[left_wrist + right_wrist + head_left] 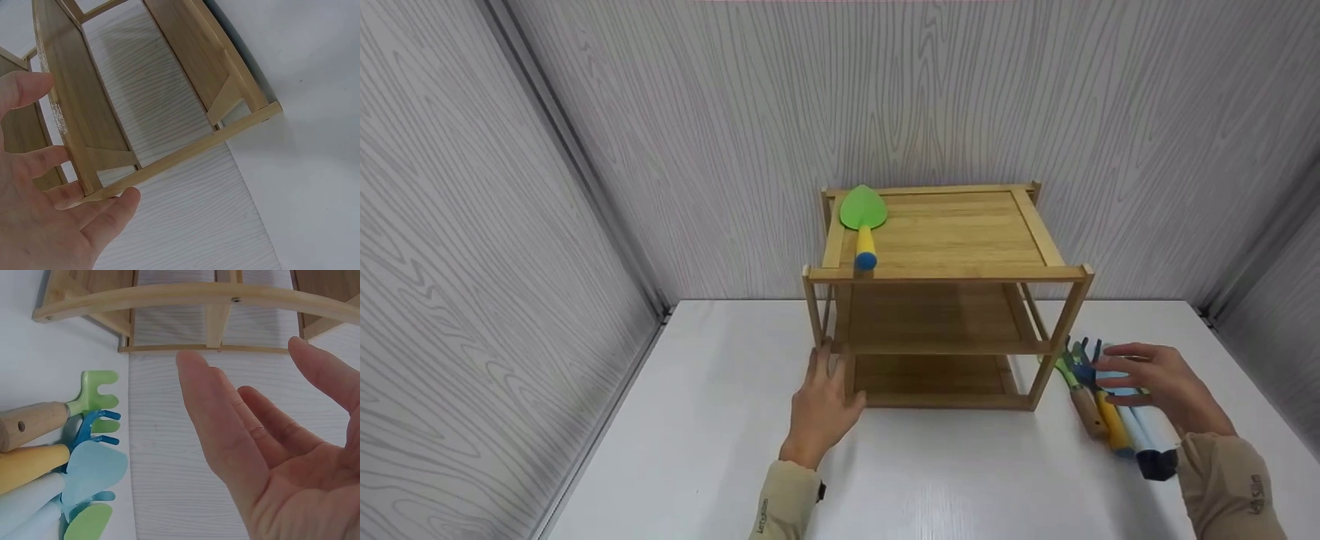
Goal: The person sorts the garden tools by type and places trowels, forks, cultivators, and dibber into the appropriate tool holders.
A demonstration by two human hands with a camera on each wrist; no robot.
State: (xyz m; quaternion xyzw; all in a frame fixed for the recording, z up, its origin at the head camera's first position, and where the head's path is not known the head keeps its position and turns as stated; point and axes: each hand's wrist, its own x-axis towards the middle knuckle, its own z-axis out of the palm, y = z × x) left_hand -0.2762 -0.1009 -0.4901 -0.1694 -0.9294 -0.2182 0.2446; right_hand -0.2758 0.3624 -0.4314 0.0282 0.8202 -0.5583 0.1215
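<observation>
A three-tier wooden shelf stands at the back of the table. My left hand touches its left front post, fingers fairly straight; in the left wrist view the fingertips lie by the wooden frame with the thumb apart from them. My right hand hangs beside the shelf's right side, over the garden tools, fingers loosely bent and holding nothing. Among these tools are a green hand rake with a wooden handle, a yellow-handled blue hand rake and a light blue trowel. Overlaps hide parts of them.
A green toy trowel with a yellow handle lies on the shelf's top tier, at its left side. White table surface extends around the shelf. A wood-grain panel rises close behind, with others on both sides.
</observation>
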